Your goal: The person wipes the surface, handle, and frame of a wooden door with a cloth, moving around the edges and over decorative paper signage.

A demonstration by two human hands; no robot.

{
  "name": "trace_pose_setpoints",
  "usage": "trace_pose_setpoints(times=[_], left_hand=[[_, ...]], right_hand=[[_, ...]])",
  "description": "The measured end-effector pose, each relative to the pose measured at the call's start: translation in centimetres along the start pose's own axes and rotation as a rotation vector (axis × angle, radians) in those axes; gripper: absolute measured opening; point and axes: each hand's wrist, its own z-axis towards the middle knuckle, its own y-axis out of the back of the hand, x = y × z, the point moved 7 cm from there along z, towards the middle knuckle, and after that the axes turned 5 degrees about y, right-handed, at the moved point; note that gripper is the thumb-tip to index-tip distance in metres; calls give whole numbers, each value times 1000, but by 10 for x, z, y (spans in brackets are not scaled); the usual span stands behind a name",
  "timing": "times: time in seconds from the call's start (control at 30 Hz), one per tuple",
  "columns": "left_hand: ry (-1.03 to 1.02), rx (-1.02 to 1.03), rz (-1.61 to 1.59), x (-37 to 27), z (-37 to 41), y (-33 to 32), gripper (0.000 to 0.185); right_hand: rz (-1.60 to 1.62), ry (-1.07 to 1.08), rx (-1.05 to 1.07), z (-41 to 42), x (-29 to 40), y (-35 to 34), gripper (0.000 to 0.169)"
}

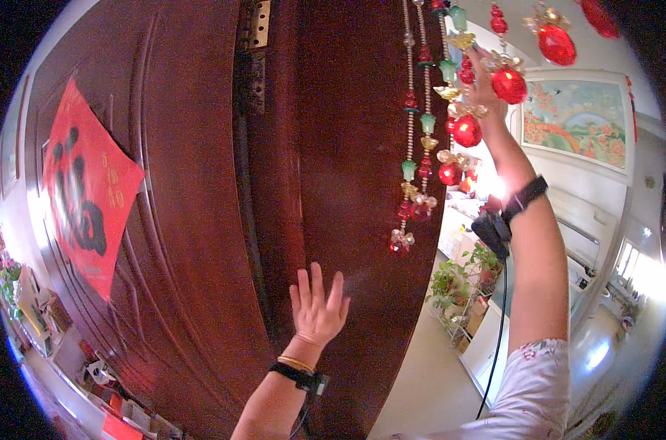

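Note:
My left hand (317, 311), fingers spread, is raised before a dark red-brown wooden door frame (360, 165); whether the palm touches the wood I cannot tell. My right hand (490, 91) reaches up at the upper right, behind hanging strands of a bead curtain (425, 104). The strands partly cover its fingers, so a grip cannot be made out. Faceted red pendants (509, 85) hang at the strand ends, with green, gold and clear beads above. To the left stands a wooden door (190, 165) with a red paper diamond (93, 192) bearing black brush writing.
A metal hinge plate (260, 25) sits in the gap beside the door. Beyond the opening are potted plants (454, 291), a framed landscape picture (575, 121) and a pale floor (421, 379). A black cable (501, 330) hangs from my right wrist strap.

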Motion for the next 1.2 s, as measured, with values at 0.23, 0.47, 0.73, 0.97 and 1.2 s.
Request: trace_pose_setpoints(times=[0.23,0.47,0.73,0.97,1.2], left_hand=[[-51,-163,36,-3,-3,4,52],[-43,-170,-71,2,-4,10,42],[-98,-333,-125,1,-2,21,36],[-118,-220,-124,-1,4,24,39],[-30,-206,-379,4,-18,52,35]], right_hand=[[292,311,107,80,47,-51,49],[143,301,292,-12,121,-9,55],[153,93,303,-230,200,44,34],[244,-19,615,-421,244,95,36],[610,-105,728,-387,237,116,30]])
